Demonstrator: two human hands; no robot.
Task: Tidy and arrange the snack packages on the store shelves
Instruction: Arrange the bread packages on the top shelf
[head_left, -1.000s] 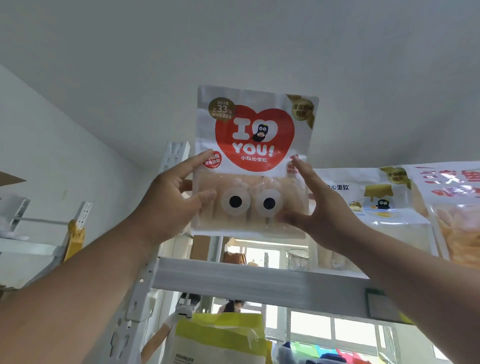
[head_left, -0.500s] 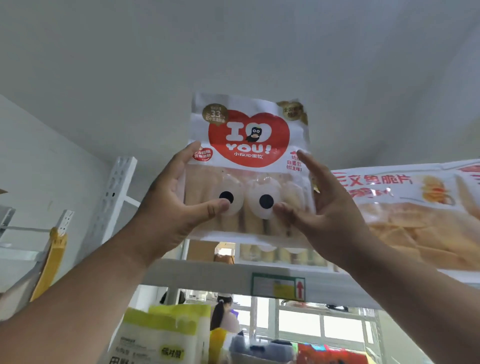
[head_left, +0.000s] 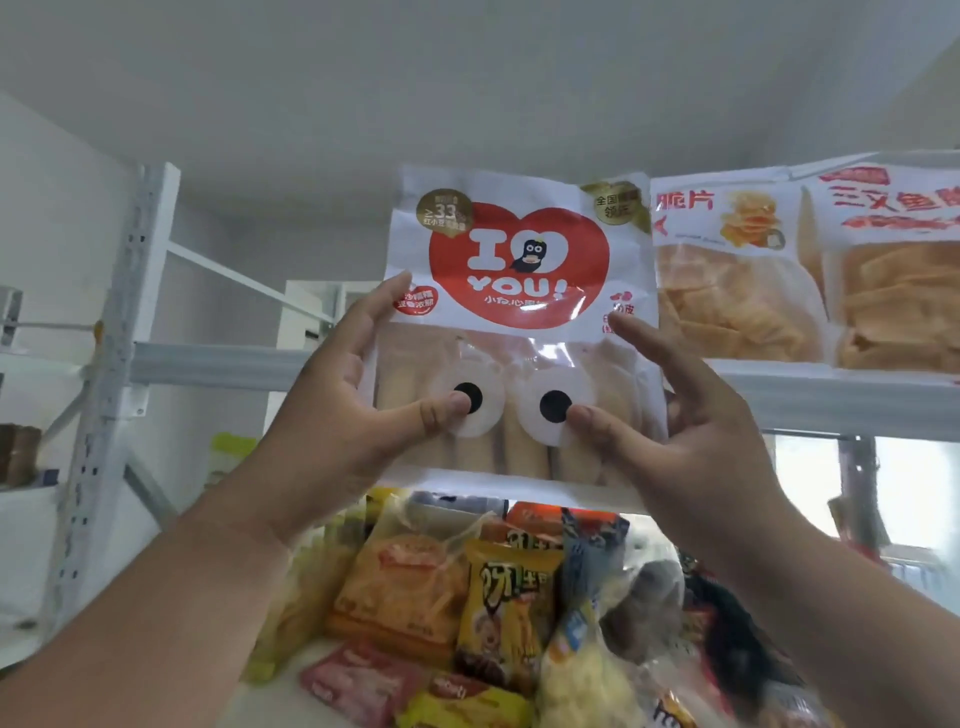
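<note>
A white snack package (head_left: 519, 270) with a red heart reading "I YOU" and two cartoon eyes stands upright in front of the top shelf rail (head_left: 208, 366). Its bottom edge hangs below the rail. My left hand (head_left: 332, 426) holds its left side, thumb on the left eye and fingers behind the edge. My right hand (head_left: 696, 441) holds the right side, with its thumb beside the right eye and fingers wrapped around the edge.
Two bags of fish chips (head_left: 737, 291) (head_left: 898, 291) stand on the top shelf just right of the package. A white perforated post (head_left: 119, 312) rises at the left. On the shelf below lies a loose pile of several snack bags (head_left: 415, 587).
The view has tipped down, bringing the lower shelf's pile into sight. The package, still in both hands, now overlaps the shelf rail instead of sitting above it.
</note>
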